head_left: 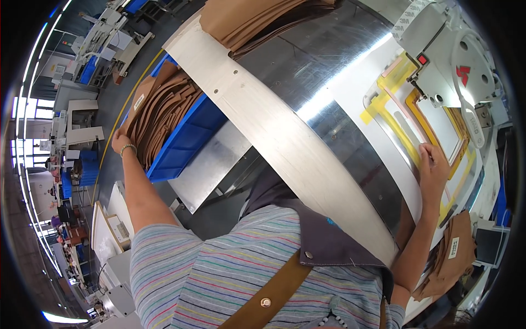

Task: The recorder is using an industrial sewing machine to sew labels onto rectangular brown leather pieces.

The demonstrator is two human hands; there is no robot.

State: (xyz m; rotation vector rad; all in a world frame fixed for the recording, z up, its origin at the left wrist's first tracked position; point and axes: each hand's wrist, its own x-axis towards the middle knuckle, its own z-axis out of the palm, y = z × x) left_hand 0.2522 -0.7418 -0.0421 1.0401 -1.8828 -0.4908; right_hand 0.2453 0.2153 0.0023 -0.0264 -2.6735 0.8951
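Observation:
My left hand (pixel 121 139) reaches out to the left, its fingers curled on the edge of brown cut pieces (pixel 170 112) stacked in a blue bin (pixel 183 148). A white label sits on one piece. On the right, my right hand (pixel 432 164) has its fingers bent onto a clear template (pixel 406 131) with yellow tape and pink strips. The template lies on a white board (pixel 345 90) beside a yellow-edged frame (pixel 455 164), under the white head of a machine (pixel 459 60).
A steel table (pixel 244 112) runs diagonally between my hands, with a brown stack (pixel 257 24) at its top. A lower metal shelf (pixel 211 170) is under the bin. More brown pieces (pixel 446 263) lie at lower right. A yellow floor line and other machines (pixel 104 44) stand at left.

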